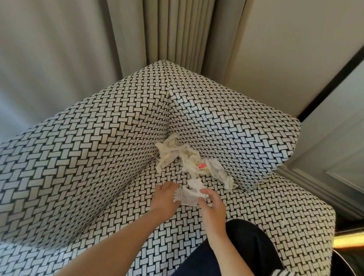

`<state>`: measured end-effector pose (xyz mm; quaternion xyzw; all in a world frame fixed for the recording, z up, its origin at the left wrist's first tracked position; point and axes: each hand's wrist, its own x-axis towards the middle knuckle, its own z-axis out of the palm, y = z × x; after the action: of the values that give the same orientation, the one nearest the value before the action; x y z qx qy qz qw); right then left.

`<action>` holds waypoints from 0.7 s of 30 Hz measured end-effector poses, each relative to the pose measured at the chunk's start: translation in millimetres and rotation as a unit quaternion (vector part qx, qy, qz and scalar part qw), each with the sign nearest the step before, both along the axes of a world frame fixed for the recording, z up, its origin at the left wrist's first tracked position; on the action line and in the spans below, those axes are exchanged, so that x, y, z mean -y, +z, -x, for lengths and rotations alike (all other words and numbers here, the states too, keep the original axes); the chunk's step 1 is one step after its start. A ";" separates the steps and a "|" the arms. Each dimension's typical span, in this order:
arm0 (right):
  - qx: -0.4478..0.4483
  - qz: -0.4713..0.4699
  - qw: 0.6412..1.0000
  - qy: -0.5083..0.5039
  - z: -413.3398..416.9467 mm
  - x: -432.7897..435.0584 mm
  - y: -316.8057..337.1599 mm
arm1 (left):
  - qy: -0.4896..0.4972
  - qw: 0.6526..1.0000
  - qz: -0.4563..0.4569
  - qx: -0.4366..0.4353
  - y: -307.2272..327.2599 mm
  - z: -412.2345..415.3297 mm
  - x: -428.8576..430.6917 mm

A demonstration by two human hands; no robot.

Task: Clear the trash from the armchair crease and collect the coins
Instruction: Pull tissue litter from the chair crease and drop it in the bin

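Note:
A black-and-white woven-pattern armchair (92, 154) fills the view. Crumpled white paper trash (188, 159) lies heaped in the corner crease where backrest, armrest and seat meet, with a small red bit (201, 165) among it. Another crumpled wad (219, 173) lies along the right crease. Both hands hold a printed receipt (185, 197) over the seat just in front of the heap: my left hand (166, 197) pinches its left end, my right hand (211, 203) grips its right end. No coins are visible.
Beige curtains (177, 29) hang behind the chair. A white panelled wall (343, 145) with a dark strip stands at the right. My dark-trousered leg (245, 245) rests on the seat's front right. A dark round object (346, 272) sits low at the right edge.

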<state>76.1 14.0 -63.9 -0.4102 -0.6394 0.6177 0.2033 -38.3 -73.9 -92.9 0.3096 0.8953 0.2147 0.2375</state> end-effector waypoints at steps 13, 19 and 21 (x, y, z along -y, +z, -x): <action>-0.062 0.089 0.992 -0.061 -3.0 -3.7 2.6 | -0.320 0.896 0.160 -0.262 -6.1 -1.4 1.0; -0.054 0.105 0.991 -0.056 -2.7 -3.6 2.6 | -0.435 0.820 0.209 -0.307 3.4 0.9 -6.6; -0.048 0.104 0.992 -0.059 -3.6 -3.7 2.2 | -0.450 0.809 0.226 -0.305 7.8 2.0 -12.6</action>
<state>79.7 17.6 -61.7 -0.4356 -0.5359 0.6871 0.2259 -40.3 -61.4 -85.1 0.6646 0.7057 -0.2301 0.0860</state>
